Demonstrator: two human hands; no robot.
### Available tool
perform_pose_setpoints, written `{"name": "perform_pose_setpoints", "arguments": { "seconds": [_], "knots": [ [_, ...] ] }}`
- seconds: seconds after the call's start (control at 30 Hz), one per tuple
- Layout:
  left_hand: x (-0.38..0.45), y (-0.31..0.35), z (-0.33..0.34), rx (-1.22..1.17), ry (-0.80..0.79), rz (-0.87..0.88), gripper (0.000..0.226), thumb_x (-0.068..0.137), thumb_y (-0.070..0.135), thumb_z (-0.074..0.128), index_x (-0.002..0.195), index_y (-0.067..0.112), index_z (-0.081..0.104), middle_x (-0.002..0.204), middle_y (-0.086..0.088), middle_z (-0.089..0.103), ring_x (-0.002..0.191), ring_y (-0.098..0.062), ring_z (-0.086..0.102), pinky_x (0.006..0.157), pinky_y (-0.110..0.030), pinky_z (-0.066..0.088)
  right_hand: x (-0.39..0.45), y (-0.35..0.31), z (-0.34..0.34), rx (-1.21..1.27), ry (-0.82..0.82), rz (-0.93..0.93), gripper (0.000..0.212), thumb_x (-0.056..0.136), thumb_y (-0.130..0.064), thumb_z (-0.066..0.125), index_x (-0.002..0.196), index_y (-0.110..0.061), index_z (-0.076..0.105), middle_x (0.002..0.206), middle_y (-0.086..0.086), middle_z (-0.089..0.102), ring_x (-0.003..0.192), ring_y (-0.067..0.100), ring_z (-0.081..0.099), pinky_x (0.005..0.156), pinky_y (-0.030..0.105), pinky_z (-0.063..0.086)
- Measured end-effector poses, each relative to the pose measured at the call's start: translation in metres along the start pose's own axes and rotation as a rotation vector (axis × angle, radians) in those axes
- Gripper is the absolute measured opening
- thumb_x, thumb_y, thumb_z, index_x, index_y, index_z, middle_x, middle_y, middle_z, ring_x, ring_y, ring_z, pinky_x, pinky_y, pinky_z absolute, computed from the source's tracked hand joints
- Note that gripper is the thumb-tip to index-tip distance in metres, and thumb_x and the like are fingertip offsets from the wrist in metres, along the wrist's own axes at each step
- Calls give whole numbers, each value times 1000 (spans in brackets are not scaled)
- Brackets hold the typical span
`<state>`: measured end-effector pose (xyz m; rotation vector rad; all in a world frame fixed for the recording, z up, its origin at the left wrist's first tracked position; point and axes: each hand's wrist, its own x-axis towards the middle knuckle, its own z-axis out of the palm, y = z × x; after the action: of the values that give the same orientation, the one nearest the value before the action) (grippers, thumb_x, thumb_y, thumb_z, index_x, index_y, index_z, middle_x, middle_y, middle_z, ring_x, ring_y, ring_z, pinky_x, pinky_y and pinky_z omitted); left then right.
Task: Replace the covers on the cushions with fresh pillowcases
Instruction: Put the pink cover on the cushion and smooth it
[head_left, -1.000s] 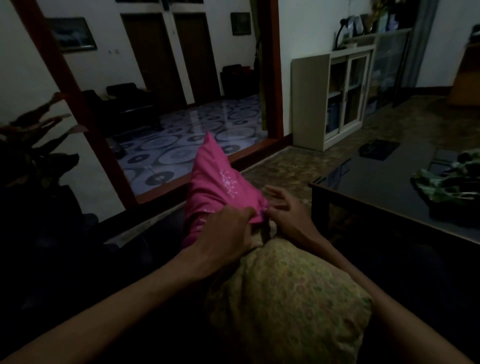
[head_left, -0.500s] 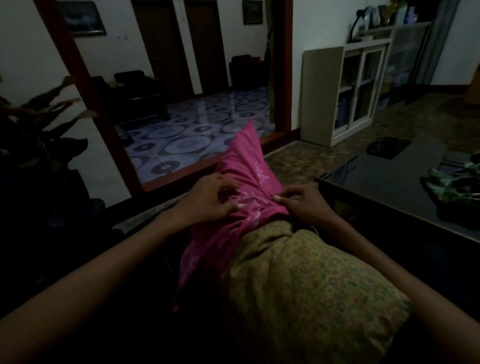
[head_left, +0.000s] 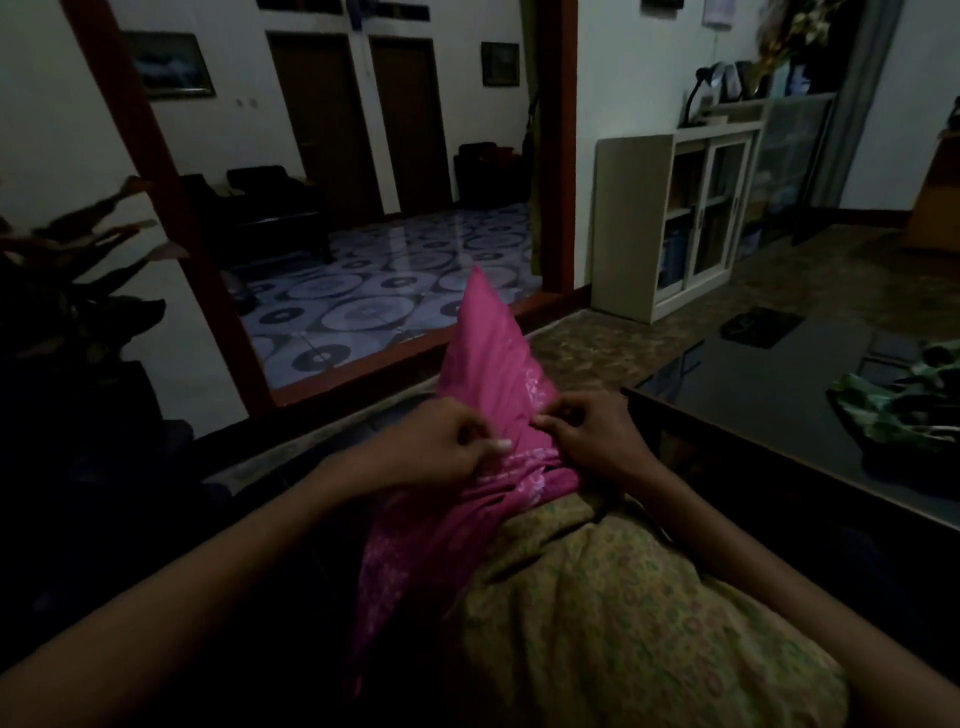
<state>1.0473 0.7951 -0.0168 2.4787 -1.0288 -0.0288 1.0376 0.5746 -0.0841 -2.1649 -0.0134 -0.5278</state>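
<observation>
Both forearms reach forward over the yellow floral cushion (head_left: 623, 618). The left hand (head_left: 441, 449) pinches the pink pillowcase (head_left: 488, 384) with curled fingers; the right hand (head_left: 587, 436) grips its other side, knuckles up, the 2 hands near each other. Compared with 0.5 s ago, the left hand has closed from a flat press into a pinch. The pillowcase covers the cushion's far end, its long axis running away from the person, its tip tilted up. A dark table (head_left: 779, 395) stands to the right.

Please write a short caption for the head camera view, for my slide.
Both hands, left hand and right hand, pinch a pink pillowcase over a yellow-green cushion.
</observation>
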Motion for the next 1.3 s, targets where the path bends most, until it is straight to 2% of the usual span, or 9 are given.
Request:
{"name": "perform_pose_setpoints", "arguments": {
  "seconds": [0.07,0.2,0.3,0.5,0.67,0.8,0.93,1.13,1.3],
  "knots": [
    [5,-16,-11,-32,130,-19,10,91,30,72,97,22,74,84,9,75,74,2,66,76,-26,56,0,2,1,-56,-2,16,7,85,-26,81,85,-19,80,70,-8,70,60,-2,59,59,17,42],
    [2,-37,-5,150,227,-71,40,77,31,85,115,20,75,112,6,73,99,-4,65,91,-19,47,-2,7,-4,-68,72,89,14,84,-41,80,91,-29,76,79,-9,70,73,7,66,70,25,51],
    [0,-35,23,98,244,-94,10,82,16,78,91,19,80,93,5,77,85,-4,68,82,-22,52,-7,16,-9,-71,99,115,16,85,-41,79,96,-29,78,81,-6,71,74,5,66,74,24,54],
    [7,-36,46,38,185,-89,8,87,15,70,85,23,70,85,9,72,78,-4,64,72,-20,45,-11,21,-17,-97,120,92,8,89,-25,77,93,-18,79,75,-5,67,67,-4,59,57,1,38],
    [8,-37,43,-50,359,-26,16,81,20,80,97,19,77,95,10,75,88,0,67,84,-9,47,-14,19,-17,-99,107,88,7,90,-26,75,88,-20,77,70,-10,66,65,-7,58,55,4,39],
    [3,-34,65,-41,370,-88,15,79,28,66,85,23,79,86,8,77,82,-9,71,79,-31,56,-21,17,-21,-14,108,35,18,93,-35,71,78,-25,71,68,-13,65,61,-7,58,57,11,41],
    [7,-33,67,-44,364,-47,13,85,29,63,85,24,74,85,9,76,80,-9,70,77,-32,55,-28,21,-24,145,118,44,32,93,-48,66,77,-22,76,73,-6,73,67,4,65,64,26,49],
    [4,-28,53,-167,125,85,39,86,57,59,103,27,77,101,18,74,94,6,66,84,-12,49,-45,33,-31,192,192,-28,38,89,-45,74,65,-16,72,60,4,68,55,6,56,54,31,45],
    [7,-16,66,-143,217,187,14,86,23,75,75,14,74,72,16,68,62,9,60,63,-5,40,-49,36,-46,161,144,13,31,87,-47,75,71,-20,74,66,0,72,60,7,62,59,35,51]
  ]
}}
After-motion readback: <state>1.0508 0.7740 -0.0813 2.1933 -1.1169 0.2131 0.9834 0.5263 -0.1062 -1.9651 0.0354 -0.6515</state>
